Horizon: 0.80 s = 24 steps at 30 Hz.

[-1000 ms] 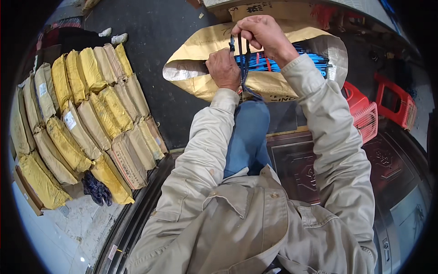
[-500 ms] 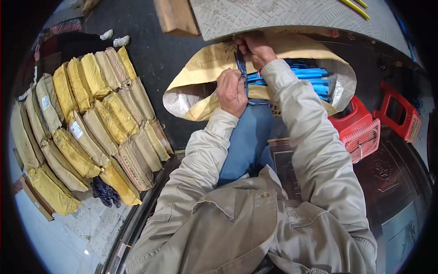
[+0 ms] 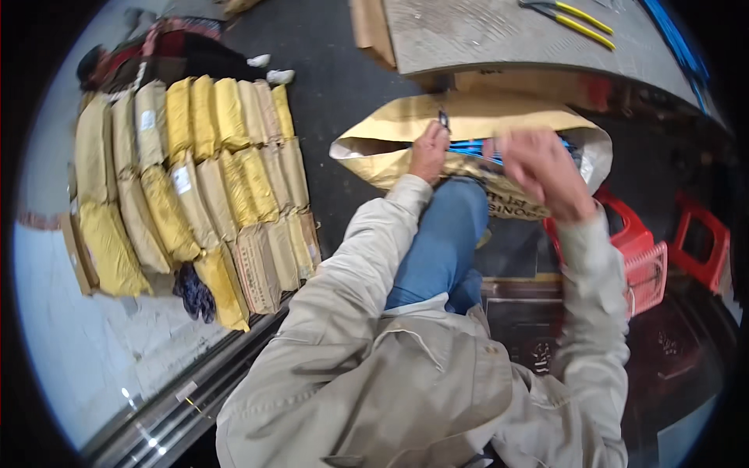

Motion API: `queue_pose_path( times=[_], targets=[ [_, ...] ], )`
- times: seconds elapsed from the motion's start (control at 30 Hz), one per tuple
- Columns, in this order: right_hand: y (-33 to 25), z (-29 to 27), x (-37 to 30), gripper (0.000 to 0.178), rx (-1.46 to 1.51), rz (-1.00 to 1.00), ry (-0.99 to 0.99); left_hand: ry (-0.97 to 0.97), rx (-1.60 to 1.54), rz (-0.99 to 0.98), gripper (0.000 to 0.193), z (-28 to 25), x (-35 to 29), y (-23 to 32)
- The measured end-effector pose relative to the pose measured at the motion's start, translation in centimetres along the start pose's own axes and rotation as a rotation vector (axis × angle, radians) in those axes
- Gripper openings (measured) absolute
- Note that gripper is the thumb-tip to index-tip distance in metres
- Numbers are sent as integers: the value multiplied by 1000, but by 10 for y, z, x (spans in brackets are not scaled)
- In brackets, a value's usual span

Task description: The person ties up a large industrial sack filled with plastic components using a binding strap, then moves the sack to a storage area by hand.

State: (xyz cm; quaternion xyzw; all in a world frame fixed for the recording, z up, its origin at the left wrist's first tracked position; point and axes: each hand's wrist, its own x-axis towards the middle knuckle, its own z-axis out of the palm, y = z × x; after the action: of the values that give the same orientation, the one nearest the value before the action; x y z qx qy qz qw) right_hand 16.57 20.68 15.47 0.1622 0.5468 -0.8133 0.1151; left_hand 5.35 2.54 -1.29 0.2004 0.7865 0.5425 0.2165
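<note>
Nearest, at six o'clock, is the wearer's beige shirt (image 3: 437, 382), cut off by the lower edge; one blue-clad knee (image 3: 441, 234) rises toward twelve o'clock from it, the other leg mostly hidden. Of the two hands, the left hand (image 3: 429, 152), at one o'clock from the picture's middle, is closed round a dark strip (image 3: 443, 119), of which only the tip clears the fist, too small to identify. The right hand (image 3: 542, 171), at two o'clock, is so blurred that I cannot tell whether its fingers grip anything. Just beyond the knee, one tan sack (image 3: 499, 115) gapes at one o'clock, partly covered by both hands; blue pieces (image 3: 477, 148) show inside, too overlapped to count. At three o'clock stand two red stools (image 3: 647, 273). Between nine and ten o'clock lie three rows of yellow and tan packages (image 3: 187, 222), uncertain in number. Farther, at one o'clock, a grey tabletop (image 3: 468, 35), cut off above, bears one pair of yellow-handled pliers (image 3: 581, 27); toward ten o'clock is another person (image 3: 183, 58), details unclear
</note>
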Motion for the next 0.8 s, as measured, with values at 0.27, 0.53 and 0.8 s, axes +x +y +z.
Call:
queue_pose_path(
  times=[0.27, 0.53, 0.8],
  targets=[
    [-38, -5, -66, 16, -1609, -317, -264, -164, -352, -88, 16, -17, 8, -4],
    [-71, -29, 10, 13, -1892, -487, -78, -171, -287, -124, 14, -9, 9, -11],
    [-5, -38, 16, 17, -139, -179, -36, -203, -536, -208, 13, -23, 19, 16]
  ],
)
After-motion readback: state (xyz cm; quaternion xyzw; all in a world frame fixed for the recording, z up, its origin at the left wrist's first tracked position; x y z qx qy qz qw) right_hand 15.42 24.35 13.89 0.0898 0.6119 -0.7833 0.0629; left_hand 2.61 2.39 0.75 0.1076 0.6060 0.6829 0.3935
